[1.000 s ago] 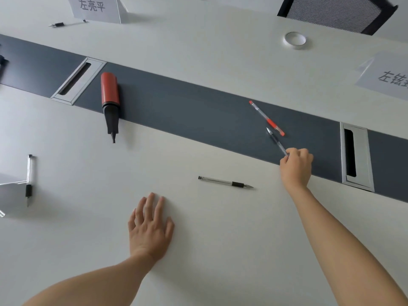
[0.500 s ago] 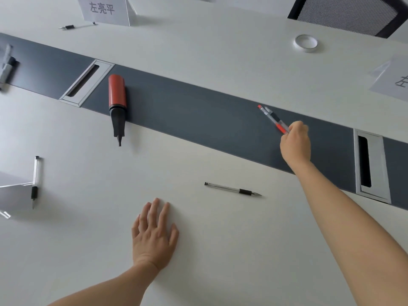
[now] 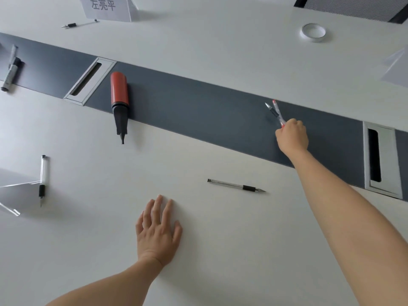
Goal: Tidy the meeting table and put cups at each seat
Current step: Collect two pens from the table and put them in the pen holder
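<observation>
My right hand (image 3: 292,135) is over the dark centre strip (image 3: 198,100) of the white meeting table (image 3: 220,239), shut on two pens: a red pen (image 3: 276,108) and a black-grip pen (image 3: 271,109), whose tips stick out up and left of my fist. My left hand (image 3: 157,233) lies flat on the white tabletop, fingers apart, holding nothing. A clear pen with a black grip (image 3: 236,185) lies on the table between my hands. No cups are in view.
A red and black hand pump (image 3: 119,100) lies on the strip. Another pen (image 3: 43,178) rests by a clear stand (image 3: 13,195) at left; a marker (image 3: 10,71) and a far pen (image 3: 79,23) lie beyond. A name card (image 3: 106,6), tape roll (image 3: 313,32) and two cable slots (image 3: 88,81) (image 3: 380,160) are there.
My right hand, holding the black-grip pen, moved up the strip, closed on the red pen too and lifted both. My left hand stayed flat.
</observation>
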Demonstrator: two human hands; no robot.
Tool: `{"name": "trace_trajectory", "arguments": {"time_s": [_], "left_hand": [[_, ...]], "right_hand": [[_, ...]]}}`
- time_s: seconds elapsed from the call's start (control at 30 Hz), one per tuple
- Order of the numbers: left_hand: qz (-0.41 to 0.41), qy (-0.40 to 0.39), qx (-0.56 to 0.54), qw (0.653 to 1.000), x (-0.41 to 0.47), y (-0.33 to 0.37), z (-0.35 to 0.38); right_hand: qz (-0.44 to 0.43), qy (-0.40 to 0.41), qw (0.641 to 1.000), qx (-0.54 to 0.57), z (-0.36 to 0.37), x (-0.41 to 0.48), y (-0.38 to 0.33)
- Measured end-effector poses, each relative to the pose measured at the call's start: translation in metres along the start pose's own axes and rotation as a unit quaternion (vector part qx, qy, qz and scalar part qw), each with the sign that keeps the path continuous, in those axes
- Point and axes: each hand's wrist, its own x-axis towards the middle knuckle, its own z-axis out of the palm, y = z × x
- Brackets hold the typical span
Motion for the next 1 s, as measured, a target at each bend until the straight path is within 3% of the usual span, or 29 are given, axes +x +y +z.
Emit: {"name": "trace_trajectory", "arguments": {"time_s": [0.27, 0.47, 0.63, 0.77, 0.87, 1.0], "left_hand": [[-0.028, -0.048, -0.034, 0.998, -0.002, 0.007, -0.012], [-0.015, -0.044, -0.052, 0.998, -0.009, 0.007, -0.014], [-0.034, -0.023, -0.094, 0.995, 0.005, 0.036, -0.03], [0.124, 0.026, -0.086, 0.988, 0.024, 0.093, -0.045], [0.223, -0.015, -0.028, 0.974, 0.035, 0.123, -0.048], [0.216, -0.1, 0.012, 0.971, 0.052, 0.134, -0.045]], "right_hand": [[0.027, 0.009, 0.996, 0.081, -0.017, -0.113, 0.038], [0.1, 0.03, 0.991, 0.079, -0.019, -0.209, 0.079], [0.105, 0.074, 0.99, 0.062, -0.001, -0.249, 0.092], [0.113, 0.106, 0.982, 0.105, 0.002, -0.253, 0.091], [0.11, 0.128, 0.978, 0.12, 0.001, -0.251, 0.092], [0.071, 0.15, 0.983, 0.078, 0.003, -0.249, 0.09]]}}
